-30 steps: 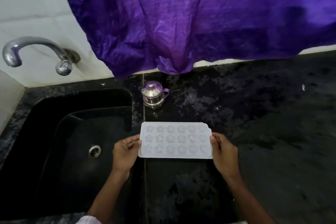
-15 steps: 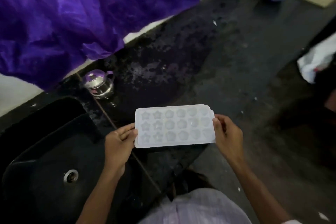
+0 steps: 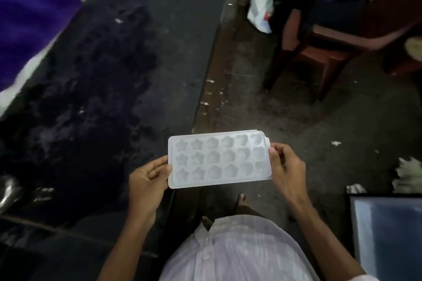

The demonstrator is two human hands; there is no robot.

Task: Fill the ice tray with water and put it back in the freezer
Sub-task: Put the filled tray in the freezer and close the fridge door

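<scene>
Just beyond my shirt (image 3: 239,255), my hands carry the ice tray (image 3: 219,159) between them. My left hand (image 3: 148,180) is curled round its left short end, and my right hand (image 3: 286,171) pinches the right end. The tray hangs level, cups up, across the front edge of the table (image 3: 102,75), mostly above the floor (image 3: 285,116). Farther off stand a chair (image 3: 319,48) and a white bag (image 3: 261,7).
</scene>
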